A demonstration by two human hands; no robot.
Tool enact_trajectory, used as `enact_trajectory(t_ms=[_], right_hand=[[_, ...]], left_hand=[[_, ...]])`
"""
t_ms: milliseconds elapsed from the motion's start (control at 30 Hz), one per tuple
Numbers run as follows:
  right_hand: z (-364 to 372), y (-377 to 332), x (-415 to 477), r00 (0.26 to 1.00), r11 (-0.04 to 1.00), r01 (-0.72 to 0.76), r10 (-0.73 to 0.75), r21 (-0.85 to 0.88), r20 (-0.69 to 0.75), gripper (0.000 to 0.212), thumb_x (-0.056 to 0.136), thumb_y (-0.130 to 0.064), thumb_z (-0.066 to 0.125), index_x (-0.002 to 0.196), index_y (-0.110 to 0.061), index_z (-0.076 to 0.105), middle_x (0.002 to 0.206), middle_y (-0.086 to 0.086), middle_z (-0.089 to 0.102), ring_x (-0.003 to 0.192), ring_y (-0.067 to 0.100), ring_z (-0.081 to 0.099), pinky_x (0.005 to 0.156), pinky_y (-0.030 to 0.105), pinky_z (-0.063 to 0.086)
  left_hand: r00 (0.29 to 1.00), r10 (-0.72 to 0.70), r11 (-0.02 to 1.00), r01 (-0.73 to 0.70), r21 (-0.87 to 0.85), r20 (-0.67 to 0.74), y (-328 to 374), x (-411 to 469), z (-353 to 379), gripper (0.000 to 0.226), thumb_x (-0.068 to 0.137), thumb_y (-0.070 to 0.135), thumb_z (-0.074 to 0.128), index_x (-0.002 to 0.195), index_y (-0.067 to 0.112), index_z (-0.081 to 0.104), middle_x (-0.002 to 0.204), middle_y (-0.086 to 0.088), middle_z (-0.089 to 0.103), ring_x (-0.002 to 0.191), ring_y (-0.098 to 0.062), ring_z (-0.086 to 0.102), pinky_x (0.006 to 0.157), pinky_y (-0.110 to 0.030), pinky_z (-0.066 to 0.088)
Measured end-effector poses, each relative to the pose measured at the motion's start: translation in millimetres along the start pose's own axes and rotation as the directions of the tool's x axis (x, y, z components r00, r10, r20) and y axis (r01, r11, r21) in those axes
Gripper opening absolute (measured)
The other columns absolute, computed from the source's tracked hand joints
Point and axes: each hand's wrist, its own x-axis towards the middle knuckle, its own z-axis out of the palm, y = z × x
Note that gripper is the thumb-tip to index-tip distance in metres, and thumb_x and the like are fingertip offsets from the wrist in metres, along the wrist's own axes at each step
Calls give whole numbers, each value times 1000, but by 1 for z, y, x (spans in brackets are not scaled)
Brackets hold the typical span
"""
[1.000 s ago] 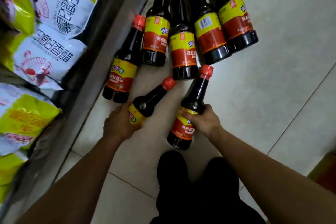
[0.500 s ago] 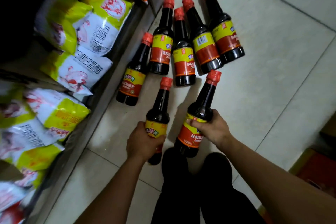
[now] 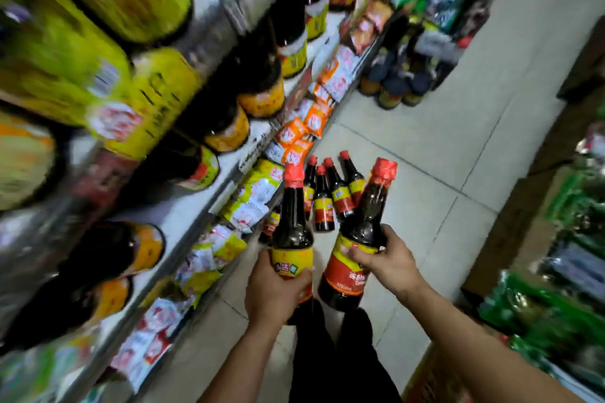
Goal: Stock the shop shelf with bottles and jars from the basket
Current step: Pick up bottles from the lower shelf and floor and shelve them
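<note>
My left hand (image 3: 273, 293) grips a dark sauce bottle (image 3: 292, 222) with a red cap and yellow label, held upright. My right hand (image 3: 388, 263) grips a second dark bottle (image 3: 358, 239) with a red and yellow label, tilted slightly right. Both are lifted well above the floor. Several more red-capped bottles (image 3: 330, 196) stand on the tiled floor beyond them. The shop shelf (image 3: 183, 206) runs along the left, holding large dark bottles (image 3: 226, 127) and yellow-labelled ones, blurred. No basket is in view.
Yellow and white sachet packs (image 3: 255, 196) fill the lowest shelf beside the floor bottles. Jars (image 3: 396, 88) stand stacked on the floor farther along the aisle. Green packets and cartons (image 3: 556, 288) line the right side. My dark-trousered legs (image 3: 330, 353) are below the hands.
Both hands have raised their bottles off the floor and I have stood up, so the view now takes in the upper shelves and the aisle. The floor bottles have stayed put.
</note>
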Motion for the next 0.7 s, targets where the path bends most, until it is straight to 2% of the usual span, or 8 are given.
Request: enact_trajectory(t_ms=[67, 133, 300, 367, 433, 500, 600, 700], right_hand=[[-11, -36, -48, 1000, 998, 5, -2, 70, -31, 51, 64, -18, 82, 106, -23, 53, 109, 3, 64, 95, 21, 64, 81, 38, 55], [-19, -69, -90, 999, 993, 34, -31, 117, -32, 48, 63, -19, 83, 102, -26, 56, 108, 6, 66, 95, 25, 66, 86, 46, 54], [-40, -143, -174, 986, 977, 164, -166, 138, 2, 72, 47, -33, 86, 111, -18, 58, 106, 6, 70, 92, 25, 69, 83, 48, 56], [-49, -168, -199, 968, 962, 246, -250, 117, 16, 78, 39, -40, 87, 109, -18, 61, 100, 4, 72, 87, 18, 70, 79, 40, 58], [-52, -199, -228, 936, 931, 350, -353, 102, 12, 59, 46, -28, 86, 100, -20, 62, 91, 0, 71, 74, 5, 69, 65, 20, 56], [-52, -222, -251, 891, 886, 448, -454, 124, 25, 39, 63, -8, 82, 88, -25, 57, 88, -1, 68, 69, 7, 65, 58, 12, 53], [-45, -251, -278, 825, 829, 539, -556, 148, 105, 41, 74, 0, 71, 96, -23, 46, 90, -6, 62, 80, 15, 58, 74, 26, 52], [-31, -266, -286, 750, 781, 616, -622, 107, 224, 44, 63, -22, 82, 99, -25, 56, 106, 6, 67, 95, 23, 63, 85, 40, 51]], left_hand=[[999, 40, 998, -41, -42, -18, 34, -37, -36, 62, 49, 49, 74, 99, 20, 52, 90, -1, 63, 84, -26, 62, 72, -33, 48], [994, 101, 993, -103, -57, -39, 62, -71, -68, 63, 50, 48, 75, 102, 19, 52, 92, -2, 64, 86, -26, 62, 75, -35, 51], [955, 274, 953, -285, -105, -109, 124, -137, -143, 58, 56, 34, 82, 104, 19, 53, 94, 1, 61, 86, -20, 58, 70, -27, 41], [924, 351, 923, -369, -110, -152, 146, -164, -172, 55, 56, 34, 83, 100, 21, 52, 90, 4, 59, 83, -18, 57, 66, -26, 39], [885, 413, 884, -447, -139, -216, 162, -189, -199, 59, 51, 43, 81, 98, 24, 51, 91, 5, 61, 85, -17, 58, 65, -26, 43], [855, 433, 858, -488, -160, -284, 169, -205, -218, 76, 41, 57, 73, 107, 25, 52, 99, 7, 63, 91, -17, 60, 75, -33, 50], [820, 429, 824, -527, -207, -378, 168, -231, -243, 76, 40, 57, 73, 107, 26, 53, 101, 5, 65, 93, -17, 62, 77, -32, 50], [799, 401, 802, -543, -249, -448, 160, -258, -262, 72, 41, 59, 75, 104, 35, 49, 100, 11, 64, 93, -11, 61, 77, -25, 46]])
